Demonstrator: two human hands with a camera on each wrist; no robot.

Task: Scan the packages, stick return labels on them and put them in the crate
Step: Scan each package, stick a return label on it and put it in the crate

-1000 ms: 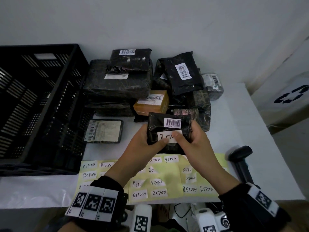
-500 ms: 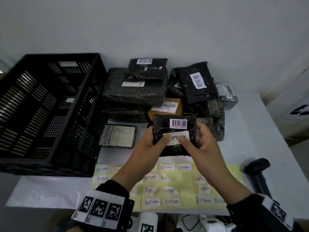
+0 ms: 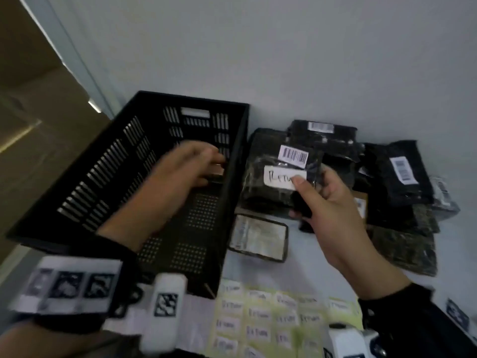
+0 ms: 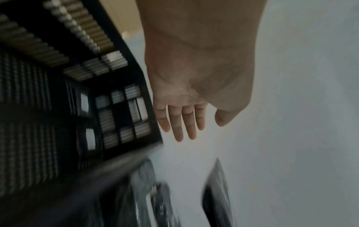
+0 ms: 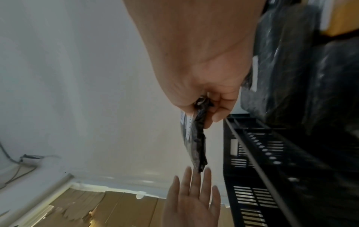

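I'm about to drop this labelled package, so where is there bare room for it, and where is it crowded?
The crate floor shows bare under the open left hand. A narrow strip of table lies free between the flat package and the label sheet. Behind the package that the right hand holds, the pile is crowded.

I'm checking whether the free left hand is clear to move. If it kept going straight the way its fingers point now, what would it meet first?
Probably the crate's far wall. The left hand is open, holds nothing and points over the crate toward that slotted end; the blur leaves its height unclear, so it might pass above the rim to the white wall.
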